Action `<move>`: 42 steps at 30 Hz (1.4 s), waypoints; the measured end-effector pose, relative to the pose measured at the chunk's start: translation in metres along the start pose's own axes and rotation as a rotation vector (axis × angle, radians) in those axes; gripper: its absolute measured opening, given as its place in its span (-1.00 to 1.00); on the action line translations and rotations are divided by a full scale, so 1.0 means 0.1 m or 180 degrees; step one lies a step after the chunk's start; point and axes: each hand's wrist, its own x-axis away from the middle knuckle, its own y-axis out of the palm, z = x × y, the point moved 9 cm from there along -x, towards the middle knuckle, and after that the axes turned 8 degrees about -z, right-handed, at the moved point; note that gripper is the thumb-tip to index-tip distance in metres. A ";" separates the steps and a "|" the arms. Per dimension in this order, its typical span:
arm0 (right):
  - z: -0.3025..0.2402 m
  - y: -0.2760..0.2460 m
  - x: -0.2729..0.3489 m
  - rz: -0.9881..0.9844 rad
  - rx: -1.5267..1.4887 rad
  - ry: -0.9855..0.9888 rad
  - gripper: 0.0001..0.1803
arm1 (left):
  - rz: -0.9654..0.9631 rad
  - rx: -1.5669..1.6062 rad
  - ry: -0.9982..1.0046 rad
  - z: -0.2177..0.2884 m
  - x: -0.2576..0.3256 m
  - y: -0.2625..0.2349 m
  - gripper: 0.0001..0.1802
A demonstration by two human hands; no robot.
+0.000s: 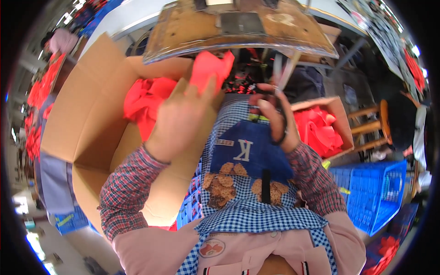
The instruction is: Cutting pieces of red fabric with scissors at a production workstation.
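Observation:
My left hand [181, 121], smeared by motion, is raised over the open cardboard box. It grips a bright red piece of fabric [211, 68], which stands up beyond the fingers; the thumb is hidden. In front of my lap my right hand [282, 117] is closed around a pair of scissors [277, 68]. Their dark handles curve round the fingers, and the blades point up and away from me, apart from the red piece. More red fabric [149, 101] lies heaped in the far part of the large cardboard box [87, 110] on my left.
A worn wooden board [197, 30] juts out ahead above my hands. A smaller box [346, 123] of red pieces [318, 130] is at my right, with a blue plastic crate [366, 192] nearer me. A wooden stool [385, 121] stands farther right. My checked apron [261, 220] covers my lap.

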 end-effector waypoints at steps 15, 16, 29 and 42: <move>0.12 0.00 -0.11 -0.0002 -0.0989 0.0147 -0.64 | -0.2126 0.6453 -0.1406 0.48 -0.03 0.96 -0.45; 0.15 0.00 -0.12 0.0003 -0.0997 0.0155 -0.64 | -0.2060 0.6529 -0.1497 0.48 -0.01 0.98 -0.50; 0.24 -0.10 -0.09 0.0164 -0.0914 0.0515 -0.61 | -0.1897 0.6927 -0.1555 0.51 -0.03 0.93 -0.58; 0.55 0.10 0.14 -0.0267 0.0362 0.0886 -0.56 | -0.1169 0.6912 -0.1844 0.31 -0.03 1.04 -0.61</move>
